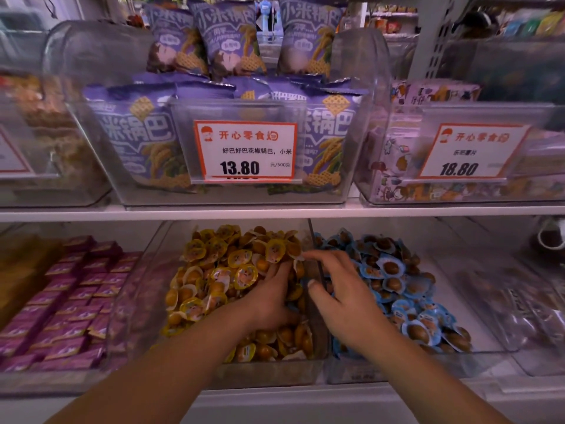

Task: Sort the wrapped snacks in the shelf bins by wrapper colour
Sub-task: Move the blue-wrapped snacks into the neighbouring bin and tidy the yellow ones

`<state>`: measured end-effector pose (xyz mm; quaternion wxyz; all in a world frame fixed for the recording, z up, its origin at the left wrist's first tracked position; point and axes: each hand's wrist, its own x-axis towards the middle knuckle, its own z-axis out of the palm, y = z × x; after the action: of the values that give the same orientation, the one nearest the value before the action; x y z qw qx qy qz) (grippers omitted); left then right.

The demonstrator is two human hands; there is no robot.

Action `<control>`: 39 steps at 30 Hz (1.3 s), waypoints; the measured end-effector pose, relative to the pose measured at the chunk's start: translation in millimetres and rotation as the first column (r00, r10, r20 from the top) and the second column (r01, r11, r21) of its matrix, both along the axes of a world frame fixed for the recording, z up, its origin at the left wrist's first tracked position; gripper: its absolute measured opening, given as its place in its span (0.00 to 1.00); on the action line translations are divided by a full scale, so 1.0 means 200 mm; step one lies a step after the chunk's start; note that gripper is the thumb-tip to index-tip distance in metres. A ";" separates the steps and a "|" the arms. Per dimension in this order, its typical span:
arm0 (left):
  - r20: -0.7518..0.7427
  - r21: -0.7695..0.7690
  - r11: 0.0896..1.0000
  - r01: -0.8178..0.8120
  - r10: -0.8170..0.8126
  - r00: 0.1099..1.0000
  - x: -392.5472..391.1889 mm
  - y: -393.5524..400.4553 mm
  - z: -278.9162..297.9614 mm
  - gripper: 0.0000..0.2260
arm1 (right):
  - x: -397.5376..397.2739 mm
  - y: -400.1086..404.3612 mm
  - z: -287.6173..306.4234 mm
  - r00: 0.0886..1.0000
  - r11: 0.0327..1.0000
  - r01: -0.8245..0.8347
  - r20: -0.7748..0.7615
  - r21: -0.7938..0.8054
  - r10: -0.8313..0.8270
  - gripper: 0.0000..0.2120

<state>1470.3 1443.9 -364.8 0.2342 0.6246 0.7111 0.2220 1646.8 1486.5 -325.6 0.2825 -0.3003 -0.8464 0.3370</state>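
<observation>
Yellow-wrapped snacks (223,270) are heaped in a clear bin (143,289) on the lower shelf, with blue-wrapped snacks (394,289) piled in the neighbouring bin (477,301) to the right, the two kept apart by a thin clear divider (316,255). The left hand (272,298) is sunk among the yellow pieces beside the divider, its fingers curled into the heap; whether a piece is gripped cannot be told. The right hand (339,289) is held over the divider and the edge of the blue pile, fingers spread and bent, nothing seen pinched. Purple boxed sweets (73,298) are stacked in rows to the left. Above, past a white shelf edge (275,213), purple crisp bags (140,130) are stood in a clear tub carrying a price card (246,151) marked 13.80; a second price tag (467,153) reading 18.80 is fixed to the tub at right.
</observation>
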 end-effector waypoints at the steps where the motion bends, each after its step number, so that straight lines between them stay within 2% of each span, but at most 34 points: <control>1: 0.023 0.015 1.000 -0.010 0.010 1.000 -0.01 0.02 0.00 0.50 | 0.00 0.00 0.00 1.000 1.000 -0.001 -0.001 0.001 0.001 0.21; 4: 0.031 -0.029 1.000 -0.005 0.006 1.000 -0.03 0.05 0.01 0.50 | 0.00 0.01 0.00 1.000 1.000 -0.004 0.003 0.005 0.004 0.21; 8: -0.161 -0.137 0.981 0.135 -0.156 0.975 -0.05 0.04 0.00 0.38 | 0.01 0.01 0.00 1.000 1.000 -0.018 0.005 -0.004 0.018 0.22; 11: -0.158 -0.159 0.965 0.208 -0.233 0.960 -0.04 0.03 0.00 0.34 | 0.01 0.01 0.00 1.000 1.000 -0.016 -0.001 0.002 0.016 0.21; 14: -0.261 -0.154 0.971 0.184 -0.220 0.940 -0.01 0.04 0.02 0.35 | 0.01 0.01 0.01 1.000 1.000 -0.016 -0.002 -0.009 0.016 0.22; 16: -0.243 -0.146 0.978 0.149 -0.181 0.953 0.01 0.04 0.03 0.31 | 0.01 0.01 0.01 1.000 1.000 -0.022 0.002 -0.012 0.022 0.22; 20: 0.067 -0.110 0.985 0.134 -0.127 0.990 -0.06 -0.01 0.11 0.14 | 0.01 0.00 0.03 1.000 1.000 -0.022 0.007 -0.014 0.022 0.23; 24: 0.385 0.004 1.000 0.006 -0.007 0.923 -0.19 -0.18 0.27 0.09 | 0.02 0.00 0.04 0.999 1.000 -0.026 0.030 -0.010 0.026 0.22; 25: 0.471 0.042 0.998 -0.046 0.021 0.882 -0.21 -0.24 0.31 0.10 | 0.02 -0.01 0.05 0.999 1.000 -0.013 0.050 0.021 0.012 0.21; 27: 0.631 0.095 0.977 -0.192 0.090 0.771 -0.24 -0.37 0.35 0.11 | 0.01 -0.04 0.10 0.995 0.968 0.047 0.073 0.245 -0.067 0.20; 29: 0.767 0.111 0.922 -0.370 0.158 0.622 -0.24 -0.49 0.35 0.12 | -0.02 -0.10 0.16 0.996 0.900 0.092 -0.021 0.426 -0.091 0.18; 30: 0.828 0.101 0.883 -0.458 0.180 0.531 -0.23 -0.53 0.33 0.12 | -0.06 -0.15 0.18 0.994 0.907 0.097 -0.087 0.411 -0.067 0.17; 31: 0.881 0.075 0.846 -0.528 0.192 0.433 -0.21 -0.56 0.32 0.13 | -0.10 -0.22 0.20 0.991 0.947 0.071 -0.134 0.312 -0.030 0.16; 32: 0.922 0.034 0.814 -0.580 0.199 0.333 -0.19 -0.58 0.30 0.15 | -0.16 -0.29 0.21 0.987 0.992 0.016 -0.159 0.126 0.004 0.15; 33: 0.949 -0.010 0.791 -0.612 0.200 0.242 -0.17 -0.59 0.29 0.16 | -0.23 -0.35 0.20 0.986 0.990 -0.063 -0.163 -0.125 0.042 0.14; 34: 0.962 -0.042 0.779 -0.625 0.200 0.185 -0.15 -0.59 0.28 0.18 | -0.30 -0.42 0.18 0.981 0.916 -0.146 -0.174 -0.374 0.085 0.14; 35: 0.966 -0.055 0.777 -0.627 0.201 0.164 -0.14 -0.59 0.28 0.19 | -0.36 -0.46 0.16 0.975 0.798 -0.200 -0.195 -0.568 0.106 0.15; 36: 0.964 -0.055 0.780 -0.623 0.204 0.170 -0.13 -0.59 0.27 0.20 | -0.41 -0.48 0.13 0.969 0.697 -0.229 -0.228 -0.679 0.096 0.16; 39: 0.960 -0.066 0.796 -0.602 0.215 0.179 -0.17 -0.60 0.26 0.20 | -0.47 -0.42 0.09 0.954 0.555 -0.257 -0.300 -0.791 0.015 0.19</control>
<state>1437.3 1323.8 -312.0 0.4232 0.1848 0.5302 0.7111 1552.9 1402.9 -308.0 0.1907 -0.2833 -0.5682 0.7487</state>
